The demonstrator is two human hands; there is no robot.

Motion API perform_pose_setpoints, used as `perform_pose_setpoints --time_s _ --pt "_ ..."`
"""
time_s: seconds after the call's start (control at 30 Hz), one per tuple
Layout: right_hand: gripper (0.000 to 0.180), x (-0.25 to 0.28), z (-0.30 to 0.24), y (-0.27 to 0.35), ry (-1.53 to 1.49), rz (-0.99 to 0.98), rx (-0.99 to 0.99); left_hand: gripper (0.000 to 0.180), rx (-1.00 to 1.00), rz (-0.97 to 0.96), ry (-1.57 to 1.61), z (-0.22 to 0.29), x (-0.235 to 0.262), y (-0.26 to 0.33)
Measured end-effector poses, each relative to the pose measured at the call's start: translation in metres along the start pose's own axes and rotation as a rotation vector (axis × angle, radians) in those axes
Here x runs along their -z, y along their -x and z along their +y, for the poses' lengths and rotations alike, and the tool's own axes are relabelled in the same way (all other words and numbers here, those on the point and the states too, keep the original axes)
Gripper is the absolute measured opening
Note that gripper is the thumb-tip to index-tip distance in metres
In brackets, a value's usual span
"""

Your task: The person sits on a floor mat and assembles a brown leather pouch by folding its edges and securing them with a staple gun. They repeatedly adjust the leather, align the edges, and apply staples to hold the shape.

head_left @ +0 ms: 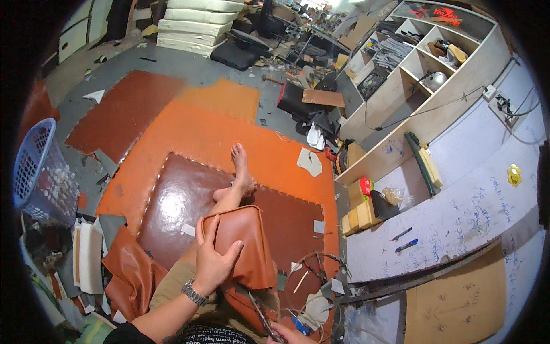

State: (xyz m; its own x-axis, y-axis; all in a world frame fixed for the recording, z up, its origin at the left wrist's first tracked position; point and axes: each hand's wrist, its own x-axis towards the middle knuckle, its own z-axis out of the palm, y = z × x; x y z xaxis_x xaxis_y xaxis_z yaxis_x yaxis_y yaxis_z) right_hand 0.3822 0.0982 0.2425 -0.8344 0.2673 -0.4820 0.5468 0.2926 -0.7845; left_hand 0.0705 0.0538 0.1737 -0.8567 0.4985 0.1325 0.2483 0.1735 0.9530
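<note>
My left fingers (211, 230), spread apart, should press the red-brown leather panel (250, 243) steady. Below it, my right fingers (280, 328) clamp silver metal scissors (262, 315).

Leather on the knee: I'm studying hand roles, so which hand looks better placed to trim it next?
Probably the right hand: it holds what look like scissors, close to the lower part of the leather. The left hand holds no tool and lies spread on the leather.
</note>
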Motion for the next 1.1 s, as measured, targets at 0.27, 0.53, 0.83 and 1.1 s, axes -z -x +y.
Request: perform_pose_setpoints --time_s 0.27,0.53,0.83,1.1 --pt "0.071 -0.009 -0.004 -0.023 -0.040 0.075 -0.190 0.089 -0.038 -0.020 0.036 0.010 -0.003 0.022" --pt "0.072 -0.029 0.020 -0.037 -0.037 0.286 -0.120 0.091 -0.104 -0.053 0.008 0.017 -0.011 0.038" --pt "0.058 -0.059 0.030 -0.037 -0.241 0.399 -0.005 0.089 -0.146 -0.076 -0.012 0.003 -0.011 0.035" --pt "0.061 -0.048 0.016 -0.062 -0.205 0.422 -0.047 0.089 -0.154 -0.069 -0.079 0.002 -0.012 0.033"
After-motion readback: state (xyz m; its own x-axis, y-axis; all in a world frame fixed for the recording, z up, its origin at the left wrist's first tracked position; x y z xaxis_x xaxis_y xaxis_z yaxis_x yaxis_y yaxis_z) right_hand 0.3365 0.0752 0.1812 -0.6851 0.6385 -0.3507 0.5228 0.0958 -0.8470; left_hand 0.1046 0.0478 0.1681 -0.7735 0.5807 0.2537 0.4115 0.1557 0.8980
